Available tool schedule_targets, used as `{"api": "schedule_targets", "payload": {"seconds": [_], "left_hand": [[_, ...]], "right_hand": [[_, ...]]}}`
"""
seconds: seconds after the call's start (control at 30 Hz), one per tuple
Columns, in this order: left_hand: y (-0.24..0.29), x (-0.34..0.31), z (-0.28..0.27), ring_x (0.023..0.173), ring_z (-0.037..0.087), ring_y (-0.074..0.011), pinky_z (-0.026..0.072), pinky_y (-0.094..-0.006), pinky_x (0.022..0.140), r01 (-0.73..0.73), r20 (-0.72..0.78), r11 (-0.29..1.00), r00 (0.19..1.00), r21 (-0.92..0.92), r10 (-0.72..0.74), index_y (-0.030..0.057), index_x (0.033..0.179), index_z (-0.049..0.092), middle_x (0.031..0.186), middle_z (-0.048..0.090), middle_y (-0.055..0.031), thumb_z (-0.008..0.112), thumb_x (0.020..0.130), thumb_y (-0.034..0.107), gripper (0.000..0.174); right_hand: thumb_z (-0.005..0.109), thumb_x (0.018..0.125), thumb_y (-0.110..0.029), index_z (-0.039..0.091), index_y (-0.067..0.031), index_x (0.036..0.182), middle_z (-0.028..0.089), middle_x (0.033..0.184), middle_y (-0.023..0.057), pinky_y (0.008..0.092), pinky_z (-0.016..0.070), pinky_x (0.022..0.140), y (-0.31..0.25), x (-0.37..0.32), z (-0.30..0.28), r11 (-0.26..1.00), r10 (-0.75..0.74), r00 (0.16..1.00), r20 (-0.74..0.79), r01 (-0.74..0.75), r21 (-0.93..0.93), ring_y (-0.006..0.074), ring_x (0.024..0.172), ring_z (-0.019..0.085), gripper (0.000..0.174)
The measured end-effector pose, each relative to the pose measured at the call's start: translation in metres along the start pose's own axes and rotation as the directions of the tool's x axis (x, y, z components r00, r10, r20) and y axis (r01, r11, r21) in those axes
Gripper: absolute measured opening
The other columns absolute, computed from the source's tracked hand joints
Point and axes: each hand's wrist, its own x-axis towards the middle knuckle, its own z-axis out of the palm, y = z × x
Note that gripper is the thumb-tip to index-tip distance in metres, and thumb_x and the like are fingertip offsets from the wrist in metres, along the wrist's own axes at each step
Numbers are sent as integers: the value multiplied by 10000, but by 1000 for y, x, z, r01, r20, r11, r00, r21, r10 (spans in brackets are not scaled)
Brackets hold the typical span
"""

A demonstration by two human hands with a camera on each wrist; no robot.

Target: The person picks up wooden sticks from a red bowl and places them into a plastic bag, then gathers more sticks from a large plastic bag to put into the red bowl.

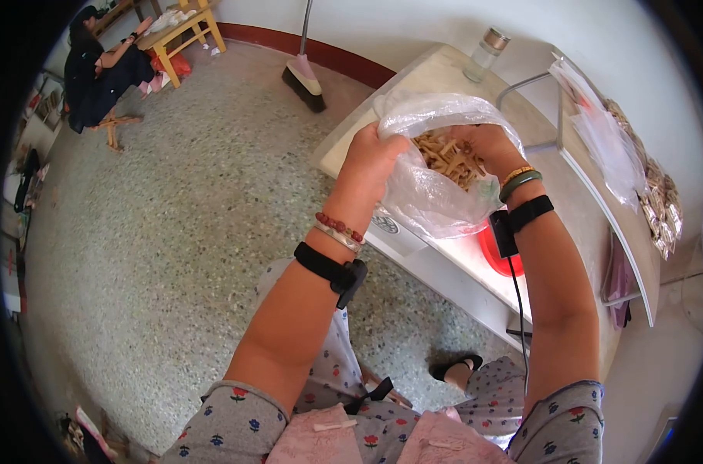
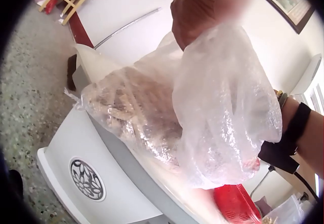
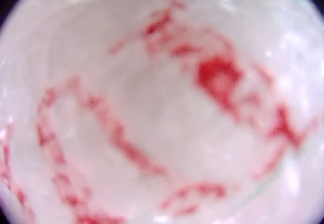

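Note:
A clear plastic bag [image 1: 436,205] is held up over the table, its mouth facing me. Inside lie many short tan-brown strips [image 1: 449,158], which look dried. My left hand [image 1: 374,158] grips the bag's rim at the left, thumb on top; the left wrist view shows this hand [image 2: 207,11] above the bunched film. Through the opening my right hand [image 1: 490,147] reaches in from the right, against the strips. Its fingertips are hidden, and I cannot tell whether they hold any strips. Blurred bag film [image 3: 152,107] with red markings fills the right wrist view.
Beneath the bag is a pale table [image 1: 359,135] with a red basket [image 2: 235,203] on it. A lidded glass jar [image 1: 486,56] stands at the back. Plastic packets lie on a raised panel [image 1: 599,193] to the right. A broom [image 1: 303,81] leans by the wall; another person [image 1: 96,69] sits far left.

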Motion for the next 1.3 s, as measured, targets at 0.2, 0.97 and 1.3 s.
{"api": "schedule_targets", "payload": {"seconds": [0.2,0.97,1.3], "left_hand": [[-7,0,12,929,595,-172,499,-326,789,-70,-11,995,997,-73,70,-17,1140,543,1055,605,-94,631,847,139,343],[-3,-2,13,938,585,-193,515,-358,780,28,-25,986,999,-167,-32,5,1155,532,1053,591,-98,592,892,201,334],[-7,-2,9,960,581,-202,504,-366,804,58,-41,980,997,-190,-67,-5,1141,542,1050,601,-99,600,893,245,357]], "right_hand": [[628,837,-150,584,-42,975,631,873,119,319,491,533,19,5,-9,718,151,977,153,-215,662,220,732,601,181],[689,816,-270,521,-117,1095,589,1028,101,323,457,517,24,-46,8,180,2,905,425,-419,890,258,805,583,360],[686,816,-275,512,-94,1120,555,1091,148,334,465,532,26,-77,-7,43,-106,900,424,-421,906,265,855,570,394]]}}
